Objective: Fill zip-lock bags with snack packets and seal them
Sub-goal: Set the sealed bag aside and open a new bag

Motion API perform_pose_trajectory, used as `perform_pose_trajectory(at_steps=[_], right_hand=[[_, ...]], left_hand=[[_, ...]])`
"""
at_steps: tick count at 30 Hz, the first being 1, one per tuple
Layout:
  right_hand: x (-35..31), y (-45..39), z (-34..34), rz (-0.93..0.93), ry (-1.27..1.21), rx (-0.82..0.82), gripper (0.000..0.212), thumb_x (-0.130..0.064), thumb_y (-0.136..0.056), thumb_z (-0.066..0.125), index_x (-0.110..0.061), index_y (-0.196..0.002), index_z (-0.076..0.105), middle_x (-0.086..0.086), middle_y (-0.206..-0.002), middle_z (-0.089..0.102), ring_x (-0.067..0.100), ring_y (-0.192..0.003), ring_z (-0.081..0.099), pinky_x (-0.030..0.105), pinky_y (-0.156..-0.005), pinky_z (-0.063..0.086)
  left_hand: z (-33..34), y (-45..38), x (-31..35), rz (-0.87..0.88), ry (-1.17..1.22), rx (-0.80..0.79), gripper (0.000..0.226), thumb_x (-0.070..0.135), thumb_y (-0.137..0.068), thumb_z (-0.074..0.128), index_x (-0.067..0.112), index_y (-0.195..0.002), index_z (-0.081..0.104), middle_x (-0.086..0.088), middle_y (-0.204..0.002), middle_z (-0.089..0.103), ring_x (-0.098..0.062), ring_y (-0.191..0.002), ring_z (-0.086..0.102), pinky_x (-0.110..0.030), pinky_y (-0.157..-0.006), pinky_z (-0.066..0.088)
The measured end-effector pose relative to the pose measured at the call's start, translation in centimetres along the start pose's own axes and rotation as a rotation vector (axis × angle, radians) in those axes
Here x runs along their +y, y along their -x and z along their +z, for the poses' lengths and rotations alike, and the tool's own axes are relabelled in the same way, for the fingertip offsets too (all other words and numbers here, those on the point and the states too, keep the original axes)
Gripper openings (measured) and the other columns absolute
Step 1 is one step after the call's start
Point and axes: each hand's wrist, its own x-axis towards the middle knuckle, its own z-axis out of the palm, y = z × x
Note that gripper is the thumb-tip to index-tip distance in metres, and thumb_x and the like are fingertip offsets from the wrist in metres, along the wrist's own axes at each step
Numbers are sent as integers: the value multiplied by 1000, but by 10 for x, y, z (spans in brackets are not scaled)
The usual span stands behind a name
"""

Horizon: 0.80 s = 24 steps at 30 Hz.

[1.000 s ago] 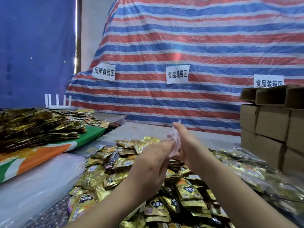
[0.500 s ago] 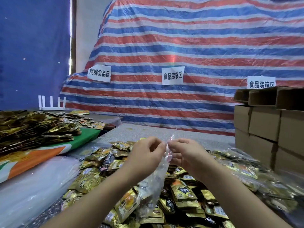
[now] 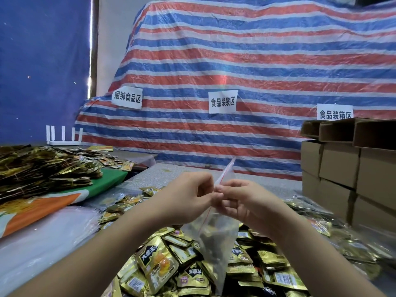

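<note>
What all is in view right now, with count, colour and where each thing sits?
zip-lock bag: one, clear with a red seal strip, held up at centre over the pile
snack packets: many, gold and black, heaped on the table below the hands
bundled packets: a heap, gold, far left
cloth: one, green, orange and white, under that heap
plastic sheet: clear, lower left
cardboard boxes: several, brown, stacked at right
tarp: one, red, blue and white stripes, behind
paper signs: three, white, on the tarp
router: one, white, back left
left hand: pinches the bag's top
right hand: pinches the bag's top
</note>
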Motion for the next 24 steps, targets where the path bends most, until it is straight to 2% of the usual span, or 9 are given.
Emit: perform_pose_trajectory(at_steps=[4,8,13,18,20,24], right_hand=[[5,-2,4,-117,205,128,11,-6,-92,64,4,-91,69,17,-78,67,18,-65,65,22,-58,55],[6,-3,3,-107,227,167,14,-11,-90,69,2,-95,72,15,-79,71,16,-67,68,22,-57,53],[7,-3,3,-109,225,143,10,-11,-90,69,-2,-89,74,14,-81,72,14,-67,66,22,-60,53],[7,-1,-4,-145,236,71,20,-18,-85,70,0,-92,74,12,-80,71,14,-70,66,22,-64,54],[7,0,-7,-163,210,34,23,-22,-80,71,-2,-89,76,13,-79,70,15,-71,66,23,-65,55],[8,0,-9,-199,167,9,17,-23,-79,70,-8,-80,79,10,-75,69,14,-68,63,23,-64,54]], left_hand=[[0,-2,0,14,-175,-27,18,32,-93,64,19,-81,59,11,-69,53,-1,-63,46,-22,-56,31],[0,-2,0,15,-213,-14,27,42,-90,65,31,-72,49,14,-68,51,-1,-64,46,-22,-55,29],[2,-3,0,18,-239,-8,16,31,-94,61,19,-83,62,10,-74,56,-8,-70,50,-25,-59,35],[-1,-5,3,-24,-86,-60,13,26,-95,60,19,-85,64,5,-78,62,-10,-71,56,-30,-65,47],[-1,-4,5,-48,-5,-75,15,25,-96,60,18,-84,65,1,-78,65,-16,-74,61,-36,-70,52],[2,-4,8,-69,144,-58,23,23,-99,55,15,-80,65,1,-72,63,-19,-70,61,-40,-70,51]])
